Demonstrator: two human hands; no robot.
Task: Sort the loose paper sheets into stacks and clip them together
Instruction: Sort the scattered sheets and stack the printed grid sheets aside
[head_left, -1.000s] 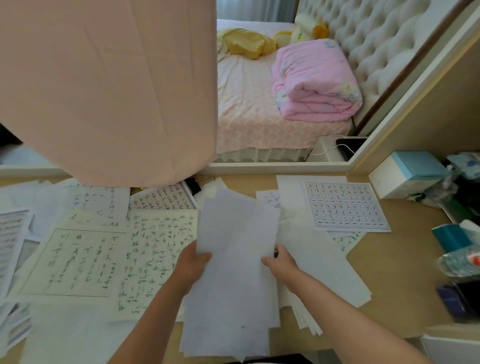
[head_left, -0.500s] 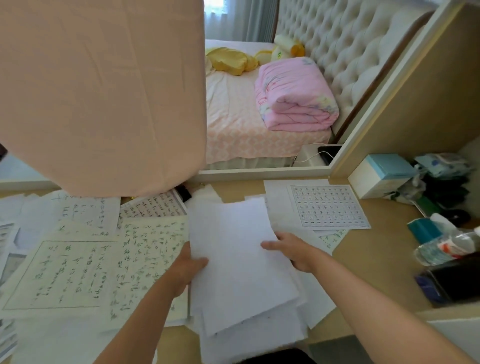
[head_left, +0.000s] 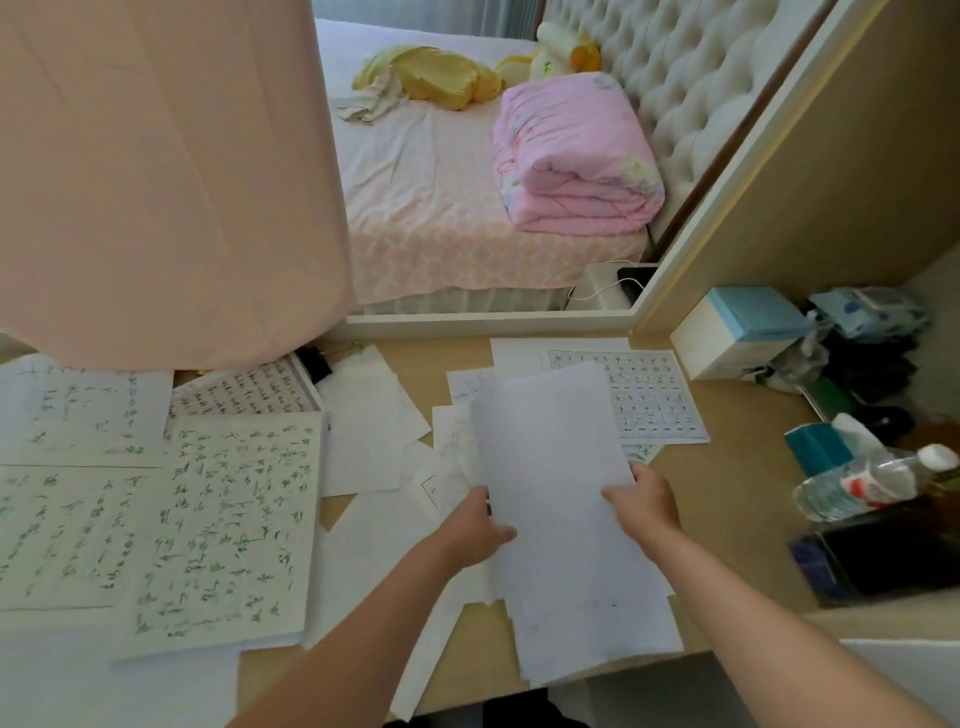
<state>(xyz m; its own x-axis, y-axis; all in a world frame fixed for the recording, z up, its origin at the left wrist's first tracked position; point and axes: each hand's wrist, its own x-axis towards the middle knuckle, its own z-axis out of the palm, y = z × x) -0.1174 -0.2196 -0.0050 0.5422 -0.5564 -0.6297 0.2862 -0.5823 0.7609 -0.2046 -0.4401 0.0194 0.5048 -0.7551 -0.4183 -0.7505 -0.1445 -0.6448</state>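
Left hand (head_left: 475, 530) pinched the left edge of the stack (head_left: 561, 493), thumb on top and fingers under. Right hand (head_left: 647, 501) pinched the right edge the same way, thumb over the paper. The stack was lifted at its far end, its near end trailing on the desk (head_left: 737, 493).

Versus 0.5 s ago: the right hand had lain flat on top with fingers stretched out, and it now gripped the edge. The stack had sat skewed and clear of the grid sheet (head_left: 654, 395). It now stood straighter, further right, its far corner covering that sheet's left edge.

Stack: plain white, thin, matte, rectangular, with edges not flush and lower sheets sticking out at the near end. Just left of the grip were more blank sheets, fanned and overlapping. Further left lay written sheets (head_left: 228, 519), cream paper with green and dark handwriting in columns. The grid sheet beyond the right hand was white with a printed table.

A black clip (head_left: 314, 361) with metal handles sat far left of the grip, at the desk's back edge, partly under a hanging pink cloth (head_left: 156, 182).

The desk was smooth pale wood. Right of the grip lay a clear plastic bottle (head_left: 872, 480) on its side, and beyond it a white box (head_left: 737, 332) with a blue top.
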